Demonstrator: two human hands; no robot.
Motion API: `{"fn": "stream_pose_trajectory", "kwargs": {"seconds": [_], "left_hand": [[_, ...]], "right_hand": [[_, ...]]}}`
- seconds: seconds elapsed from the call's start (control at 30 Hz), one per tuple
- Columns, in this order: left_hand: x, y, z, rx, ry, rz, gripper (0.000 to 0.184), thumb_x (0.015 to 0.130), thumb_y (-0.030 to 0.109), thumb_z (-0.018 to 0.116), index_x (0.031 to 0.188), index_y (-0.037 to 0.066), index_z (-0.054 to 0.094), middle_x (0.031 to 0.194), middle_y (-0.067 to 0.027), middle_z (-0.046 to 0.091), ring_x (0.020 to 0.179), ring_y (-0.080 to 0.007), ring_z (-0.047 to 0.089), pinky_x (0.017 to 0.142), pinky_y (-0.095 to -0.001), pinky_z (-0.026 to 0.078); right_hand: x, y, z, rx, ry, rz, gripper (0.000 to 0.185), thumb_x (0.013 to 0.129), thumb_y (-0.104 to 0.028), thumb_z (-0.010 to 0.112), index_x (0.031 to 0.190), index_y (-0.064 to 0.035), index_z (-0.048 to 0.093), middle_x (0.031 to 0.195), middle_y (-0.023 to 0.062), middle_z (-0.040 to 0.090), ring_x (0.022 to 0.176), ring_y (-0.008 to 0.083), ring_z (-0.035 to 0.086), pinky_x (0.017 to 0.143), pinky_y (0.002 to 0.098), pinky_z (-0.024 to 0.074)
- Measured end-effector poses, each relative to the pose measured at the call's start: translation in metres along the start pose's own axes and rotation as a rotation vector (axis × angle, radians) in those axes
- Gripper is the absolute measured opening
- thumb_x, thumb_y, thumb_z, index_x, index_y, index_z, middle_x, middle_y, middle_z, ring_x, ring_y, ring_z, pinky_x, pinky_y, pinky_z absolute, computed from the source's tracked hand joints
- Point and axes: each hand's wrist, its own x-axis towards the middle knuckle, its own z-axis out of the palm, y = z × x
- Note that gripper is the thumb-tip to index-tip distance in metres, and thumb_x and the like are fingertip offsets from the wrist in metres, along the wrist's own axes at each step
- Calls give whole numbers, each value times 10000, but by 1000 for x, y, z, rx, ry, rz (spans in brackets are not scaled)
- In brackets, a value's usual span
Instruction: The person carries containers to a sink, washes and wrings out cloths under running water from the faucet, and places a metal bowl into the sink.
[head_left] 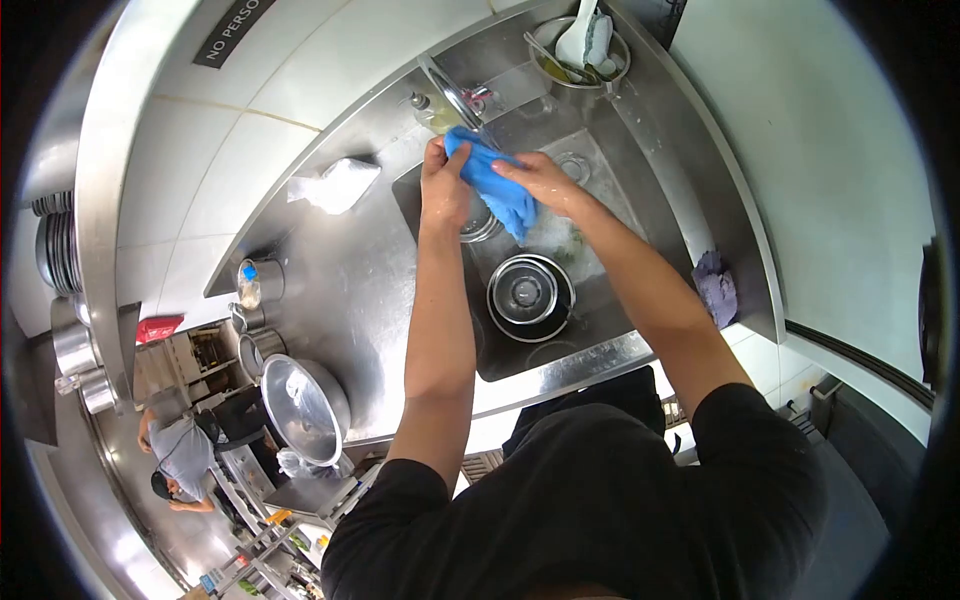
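Note:
A bright blue cloth [492,178] is stretched between my two hands over the sink [610,290], just in front of the faucet [452,92]. My left hand [446,186] grips its left end, thumb on top. My right hand [545,184] has its fingers closed on the other side, and the lower part of the cloth hangs down. Below, stacked metal bowls [526,290] sit in the sink basin. More round metalware [480,222] is partly hidden behind the cloth and my left wrist. Suds cover part of the basin floor.
A metal pot [592,82] with utensils stands at the back right. A grey rag [714,288] lies on the right ledge. On the left counter are a white plastic bag [338,186], a bottle [249,284] and a large metal bowl [306,408]. Another person [187,455] stands farther left.

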Motion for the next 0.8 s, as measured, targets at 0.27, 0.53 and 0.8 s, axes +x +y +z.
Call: {"fn": "stream_pose_trajectory", "kwargs": {"seconds": [0.27, 0.53, 0.8], "left_hand": [[4, -42, 21, -58, 165, -283, 467, 1048, 471, 467, 1271, 70, 552, 1168, -97, 633, 1087, -270, 632, 938, -438, 522], [-24, -20, 35, 98, 38, -483, 546, 998, 478, 560, 1256, -2, 602, 1203, -116, 668, 1088, -219, 642, 927, -386, 519], [-20, 27, -31, -104, -80, -219, 313, 897, 168, 693, 1128, -38, 647, 1074, -127, 704, 991, -232, 678, 910, -392, 532]], "right_hand": [[14, -28, 45, -487, 449, -376, 418, 909, -371, 698, 1103, -6, 636, 962, 208, 710, 883, 317, 705, 779, 425, 536], [44, -36, 11, -789, 243, -260, 512, 953, -523, 597, 921, -30, 729, 827, 212, 699, 788, 360, 673, 726, 455, 518], [20, -48, -51, -659, -179, -181, 601, 876, -556, 728, 918, 43, 713, 794, 80, 680, 742, 133, 586, 689, 334, 499]]}}
